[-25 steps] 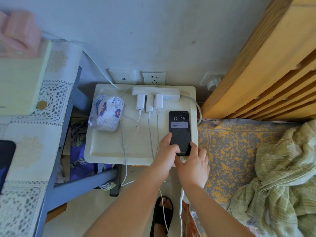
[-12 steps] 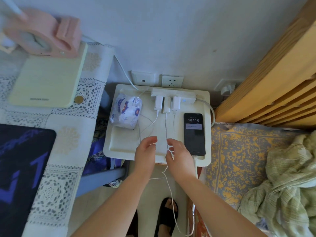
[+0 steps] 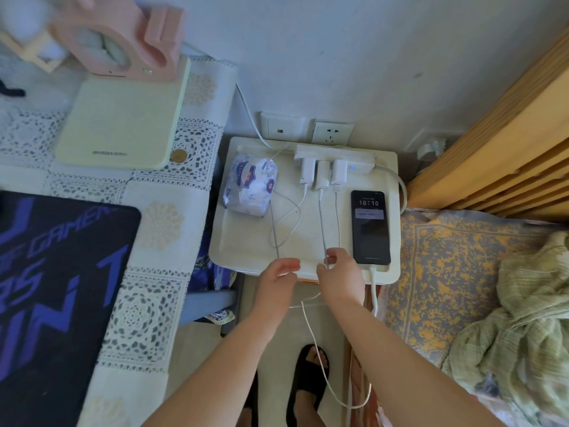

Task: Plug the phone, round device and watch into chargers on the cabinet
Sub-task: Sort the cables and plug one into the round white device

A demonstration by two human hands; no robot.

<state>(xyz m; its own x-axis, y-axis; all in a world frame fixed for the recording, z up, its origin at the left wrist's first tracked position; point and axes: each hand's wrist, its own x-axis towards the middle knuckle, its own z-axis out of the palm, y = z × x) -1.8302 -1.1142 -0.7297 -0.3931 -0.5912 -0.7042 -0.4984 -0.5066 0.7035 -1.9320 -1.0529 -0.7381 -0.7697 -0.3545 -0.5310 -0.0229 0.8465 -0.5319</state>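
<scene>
The flat black phone [image 3: 370, 226] is laid on the smooth white cabinet [image 3: 246, 241], plugged. A thin cable [image 3: 322, 223] is pinched by the right hand [image 3: 338, 272]; the left hand [image 3: 278, 278] is curled, perhaps on another.

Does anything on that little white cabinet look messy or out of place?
Mostly the cables: they loop loosely over each other across the cabinet and spill off its front edge toward the floor. The phone lies straight, its cable plugged in. The tissue pack sits a bit crooked. Nothing looks damaged.
</scene>
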